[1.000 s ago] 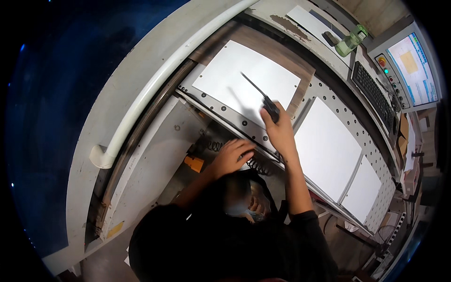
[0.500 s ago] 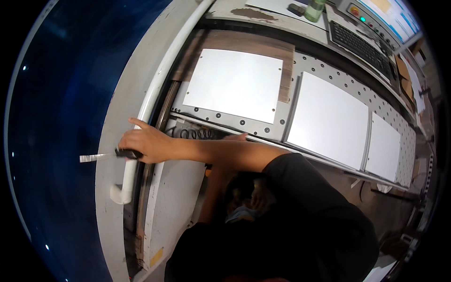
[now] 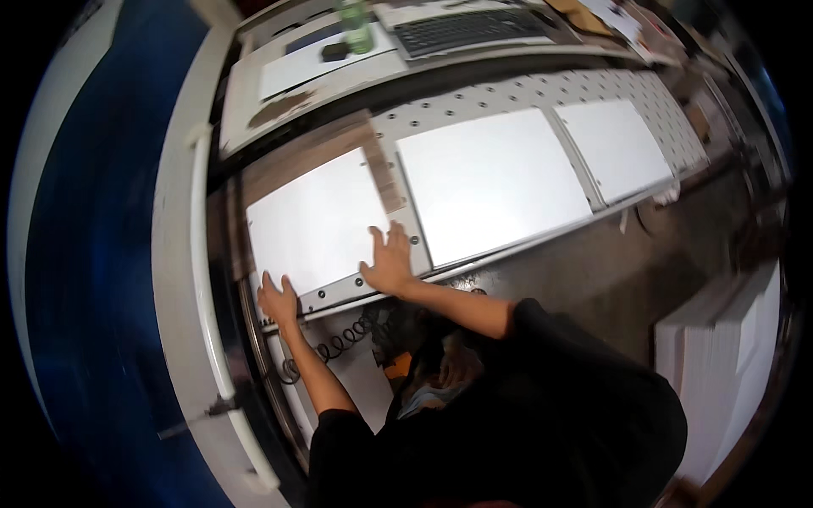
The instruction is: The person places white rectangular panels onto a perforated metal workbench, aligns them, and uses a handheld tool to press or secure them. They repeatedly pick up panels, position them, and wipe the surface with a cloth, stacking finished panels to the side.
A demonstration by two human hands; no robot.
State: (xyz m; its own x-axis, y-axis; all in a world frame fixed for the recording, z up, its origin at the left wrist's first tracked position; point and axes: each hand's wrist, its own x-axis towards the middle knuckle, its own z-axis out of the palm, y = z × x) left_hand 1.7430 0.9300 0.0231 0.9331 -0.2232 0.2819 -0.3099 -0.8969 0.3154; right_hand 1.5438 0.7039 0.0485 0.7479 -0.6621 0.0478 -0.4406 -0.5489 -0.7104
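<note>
A rectangular white panel (image 3: 318,222) lies near the left end of the dotted grey table, partly over a brown board (image 3: 334,135). At its near left corner, the fingers of my left hand (image 3: 278,300) are spread against the edge. My right hand (image 3: 389,262) rests open at the near right corner, fingertips stretched out. Neither hand grips anything. A dark-handled tool with a thin blade (image 3: 222,406), blurred, sits on the white rail (image 3: 207,296) left of my hands.
To the right on the table lie a larger white panel (image 3: 500,182) and another white panel (image 3: 614,148). Behind are a keyboard (image 3: 470,32), a green bottle (image 3: 356,30) and a small black object (image 3: 335,52). A stack of white boards (image 3: 707,364) stands at lower right. A coiled black cable (image 3: 339,339) hangs below the edge.
My right hand has let go of the dark-handled tool on the rail and moved right to the panel's corner. My left hand has come up to the other near corner. The view has turned.
</note>
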